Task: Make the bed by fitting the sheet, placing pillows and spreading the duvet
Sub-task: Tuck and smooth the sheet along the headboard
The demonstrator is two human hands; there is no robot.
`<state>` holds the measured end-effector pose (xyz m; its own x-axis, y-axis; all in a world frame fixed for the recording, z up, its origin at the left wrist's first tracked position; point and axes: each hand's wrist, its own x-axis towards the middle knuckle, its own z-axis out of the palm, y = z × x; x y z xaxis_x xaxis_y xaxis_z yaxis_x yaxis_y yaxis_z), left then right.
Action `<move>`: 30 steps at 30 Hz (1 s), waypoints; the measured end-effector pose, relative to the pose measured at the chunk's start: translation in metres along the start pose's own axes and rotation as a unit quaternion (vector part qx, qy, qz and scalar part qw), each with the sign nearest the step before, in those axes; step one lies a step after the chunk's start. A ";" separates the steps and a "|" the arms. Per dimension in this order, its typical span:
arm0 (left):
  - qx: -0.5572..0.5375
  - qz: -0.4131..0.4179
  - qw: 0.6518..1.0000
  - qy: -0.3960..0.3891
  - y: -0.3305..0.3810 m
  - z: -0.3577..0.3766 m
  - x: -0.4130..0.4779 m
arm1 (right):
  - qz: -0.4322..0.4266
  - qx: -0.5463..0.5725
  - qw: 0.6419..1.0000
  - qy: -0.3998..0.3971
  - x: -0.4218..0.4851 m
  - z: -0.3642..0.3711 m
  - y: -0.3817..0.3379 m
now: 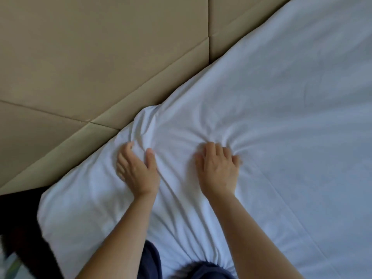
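A white sheet [281,117] covers the mattress, smooth at the right and bunched into folds near the head corner. My left hand [136,170] lies on the sheet near that corner, fingers spread and pressing into the wrinkled cloth beside the headboard. My right hand [218,168] rests on the sheet a little to the right, its fingers curled down into a gathered ridge of fabric with creases fanning out from it. No pillows or duvet are in view.
A beige padded headboard [90,57] with stitched panels runs diagonally along the upper left, touching the mattress edge. A dark gap [22,228] lies beside the mattress corner at lower left. My dark blue clothing [151,262] shows at the bottom.
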<state>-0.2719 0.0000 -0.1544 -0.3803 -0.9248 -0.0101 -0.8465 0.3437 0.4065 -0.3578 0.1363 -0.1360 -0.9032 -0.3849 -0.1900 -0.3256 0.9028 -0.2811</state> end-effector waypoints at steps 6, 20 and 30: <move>0.027 -0.125 0.992 0.017 0.006 0.000 0.001 | -0.089 0.012 0.991 0.097 -0.002 0.025 0.037; 0.144 0.102 0.983 -0.041 -0.009 0.004 0.027 | -0.098 0.029 0.988 0.113 -0.001 0.044 0.038; 0.042 0.097 0.994 -0.011 -0.012 -0.001 0.033 | -0.093 0.015 0.988 0.125 -0.002 0.042 0.035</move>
<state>-0.2742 -0.0348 -0.1587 -0.5474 -0.8359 0.0411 -0.7839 0.5293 0.3245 -0.3560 0.1610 -0.1851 -0.8704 -0.4809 0.1055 -0.4877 0.8130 -0.3182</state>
